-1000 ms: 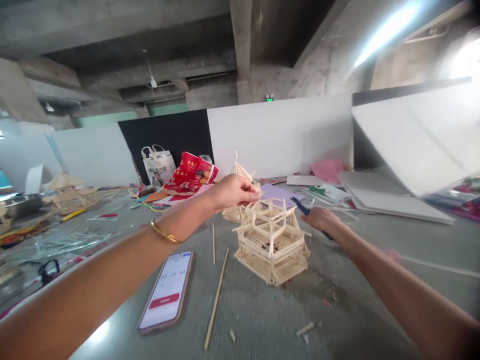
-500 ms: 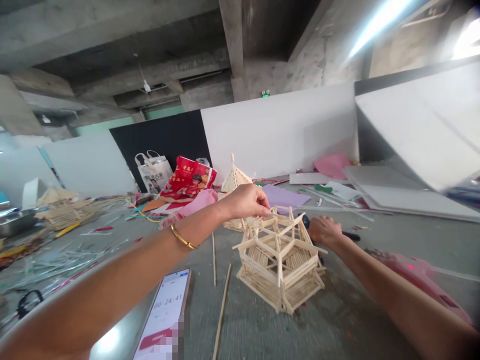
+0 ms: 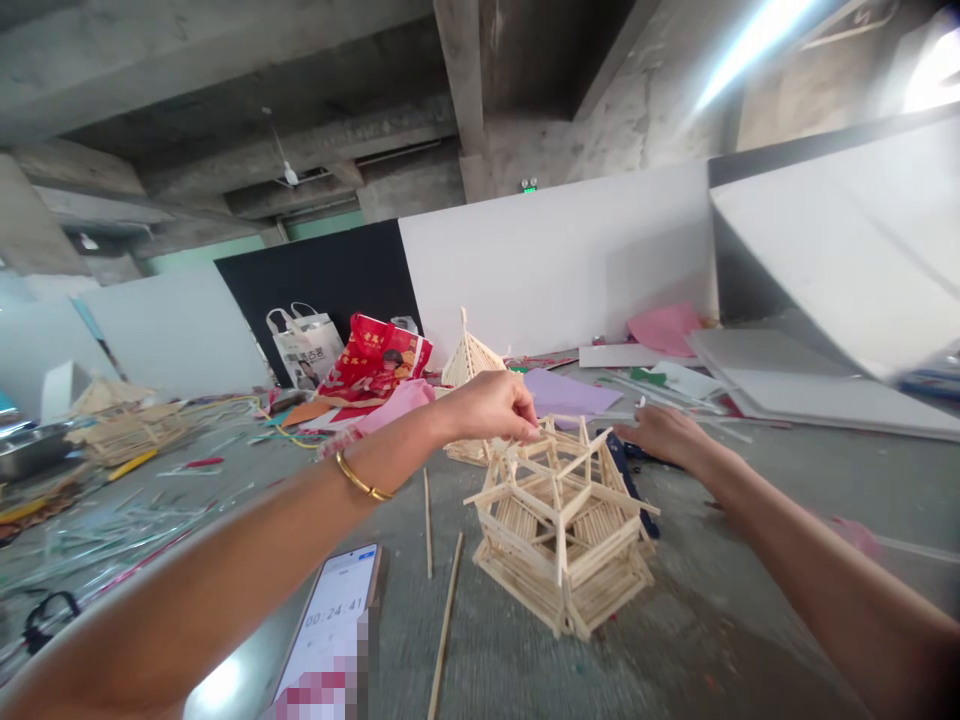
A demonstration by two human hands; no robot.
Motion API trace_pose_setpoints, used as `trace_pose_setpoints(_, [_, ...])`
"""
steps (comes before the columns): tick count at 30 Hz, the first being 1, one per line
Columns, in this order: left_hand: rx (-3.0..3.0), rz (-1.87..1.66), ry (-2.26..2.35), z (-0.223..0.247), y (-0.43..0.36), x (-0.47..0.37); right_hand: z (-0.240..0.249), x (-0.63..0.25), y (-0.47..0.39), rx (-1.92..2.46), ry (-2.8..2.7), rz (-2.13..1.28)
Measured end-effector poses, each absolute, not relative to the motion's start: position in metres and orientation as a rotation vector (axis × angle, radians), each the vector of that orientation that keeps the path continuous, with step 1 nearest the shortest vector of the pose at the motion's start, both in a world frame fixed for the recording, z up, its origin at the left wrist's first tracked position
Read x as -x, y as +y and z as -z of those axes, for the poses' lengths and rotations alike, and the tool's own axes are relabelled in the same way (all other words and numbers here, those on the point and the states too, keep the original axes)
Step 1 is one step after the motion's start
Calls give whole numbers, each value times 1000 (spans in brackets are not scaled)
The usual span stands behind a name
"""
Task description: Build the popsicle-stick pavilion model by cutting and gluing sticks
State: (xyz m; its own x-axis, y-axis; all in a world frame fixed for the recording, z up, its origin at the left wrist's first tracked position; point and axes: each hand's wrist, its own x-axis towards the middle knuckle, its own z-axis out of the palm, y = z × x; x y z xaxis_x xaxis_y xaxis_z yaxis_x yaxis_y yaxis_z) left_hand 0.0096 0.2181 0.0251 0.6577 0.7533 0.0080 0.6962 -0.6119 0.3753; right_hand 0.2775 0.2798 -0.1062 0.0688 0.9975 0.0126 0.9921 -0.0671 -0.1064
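A six-sided frame of pale wooden sticks point(image 3: 562, 540) stands on the grey table. My left hand point(image 3: 504, 405), with a gold bangle on the wrist, is closed at the frame's back left top edge; whatever its fingertips pinch is too small to make out. Just right of the frame, my right hand point(image 3: 660, 432) is closed near a dark blue tool point(image 3: 630, 475) that lies along the frame's side. The hand's grip on it is partly hidden. Behind my left hand rises a pointed stick roof point(image 3: 471, 358).
A phone point(image 3: 330, 620) showing a timer lies front left, beside two loose sticks point(image 3: 448, 620). Clear strips point(image 3: 142, 530) litter the left side. Red bag point(image 3: 375, 360), purple sheet point(image 3: 570, 392) and white boards point(image 3: 810, 380) lie toward the back.
My right hand has moved slightly right and up, and the dark blue tool shows more beside the frame. The pink object at right is now mostly out of sight. My left hand stays in place.
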Motion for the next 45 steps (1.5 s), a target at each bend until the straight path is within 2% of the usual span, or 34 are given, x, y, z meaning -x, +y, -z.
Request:
trace_pose_setpoints(16, [-2543,-231,1178,-21,218,-9,89,-278,275,2155,-2081,-17])
trace_pose_setpoints(45, [-2610,-248,1185,-21,214,-12,88,-277,274,2108,-2144,21])
